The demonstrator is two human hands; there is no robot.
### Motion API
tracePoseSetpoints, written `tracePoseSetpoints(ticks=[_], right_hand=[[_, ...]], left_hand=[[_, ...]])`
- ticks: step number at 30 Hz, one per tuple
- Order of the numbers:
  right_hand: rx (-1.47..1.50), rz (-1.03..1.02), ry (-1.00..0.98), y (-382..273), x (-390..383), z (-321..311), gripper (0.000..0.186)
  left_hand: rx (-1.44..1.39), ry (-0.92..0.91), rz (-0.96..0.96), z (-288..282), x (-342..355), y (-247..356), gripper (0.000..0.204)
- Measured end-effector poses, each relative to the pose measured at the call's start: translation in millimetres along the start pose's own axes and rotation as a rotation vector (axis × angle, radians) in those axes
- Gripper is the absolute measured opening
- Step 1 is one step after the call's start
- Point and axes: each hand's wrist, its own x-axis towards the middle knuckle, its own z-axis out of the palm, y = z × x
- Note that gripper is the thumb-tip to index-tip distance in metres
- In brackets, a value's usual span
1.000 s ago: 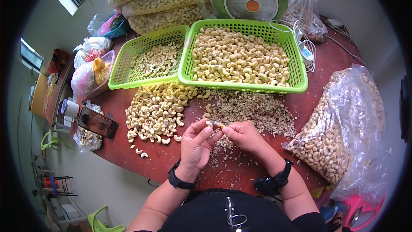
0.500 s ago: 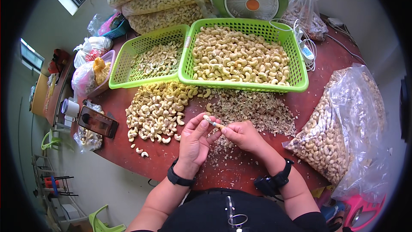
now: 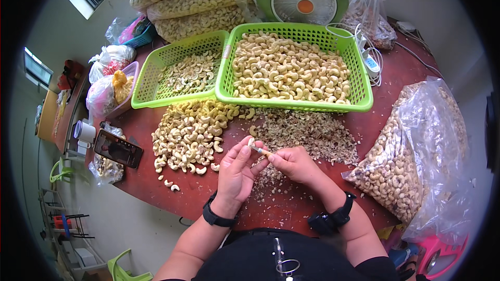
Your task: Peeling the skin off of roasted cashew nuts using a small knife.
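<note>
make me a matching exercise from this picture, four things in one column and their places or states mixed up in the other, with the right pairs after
Column one:
1. left hand
2. right hand
3. fan
4. phone

Column two:
A. behind the larger green basket
B. holding a tan-handled tool
C. left of the loose cashew pile
D. holding a single cashew

Pairs: 1-D; 2-B; 3-A; 4-C

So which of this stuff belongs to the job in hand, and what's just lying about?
Job, by the look of it:
- cashew, in left hand
- small tool, in right hand
- loose cashew pile
- flake heap
- larger green basket, cashews inside

Probably just lying about:
- phone
- green fan
- power strip
</note>
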Motion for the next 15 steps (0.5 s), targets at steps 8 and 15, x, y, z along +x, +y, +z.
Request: tracePoseSetpoints(ticks=[8,15], right_hand=[[-0.05,-0.044,0.012,-0.1,0.3,0.8,0.037],[-0.049,-0.03,0.023,-0.7,-1.2,0.0,0.036]], left_hand=[[0.049,0.03,0.062,-1.4,-2.3,-1.4,0.024],[0.024,0.012,0.082,-1.4,-4.7,-3.6,0.023]])
